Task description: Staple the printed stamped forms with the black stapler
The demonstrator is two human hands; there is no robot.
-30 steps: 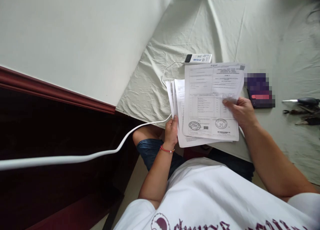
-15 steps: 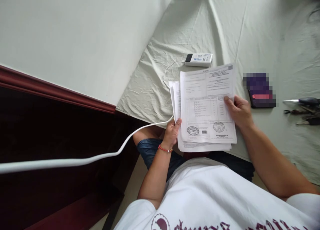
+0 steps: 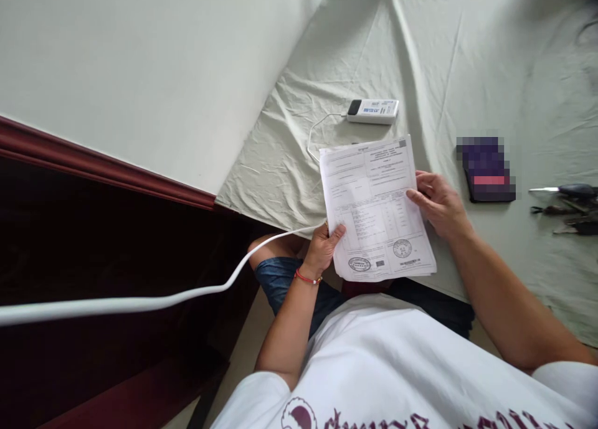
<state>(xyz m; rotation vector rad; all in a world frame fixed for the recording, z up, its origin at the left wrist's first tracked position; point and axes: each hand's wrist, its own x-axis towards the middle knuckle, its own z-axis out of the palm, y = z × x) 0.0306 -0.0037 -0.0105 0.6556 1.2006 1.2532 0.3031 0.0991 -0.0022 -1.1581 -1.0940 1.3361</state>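
A stack of printed papers (image 3: 374, 211) is held over the table's near edge, above my lap. Its top sheet carries text, a table and two round stamps near the bottom. My left hand (image 3: 324, 245) grips the lower left side, thumb on top and fingers hidden underneath. At the right edge, my right hand (image 3: 439, 205) pinches the stack, its thumb on the top sheet and its fingers behind. The sheets lie nearly flush, with lower ones peeking out at the bottom.
A white power bank (image 3: 372, 111) lies beyond the papers, its white cable (image 3: 187, 297) running off to the left. To the right are a phone (image 3: 488, 189) with a blurred screen and a bunch of keys (image 3: 577, 208). A pale green cloth (image 3: 289, 124) covers the table.
The top sheet has moved left and down onto the rest of the stack, covering the sheets that stuck out at the left. My right hand has shifted slightly left with it.
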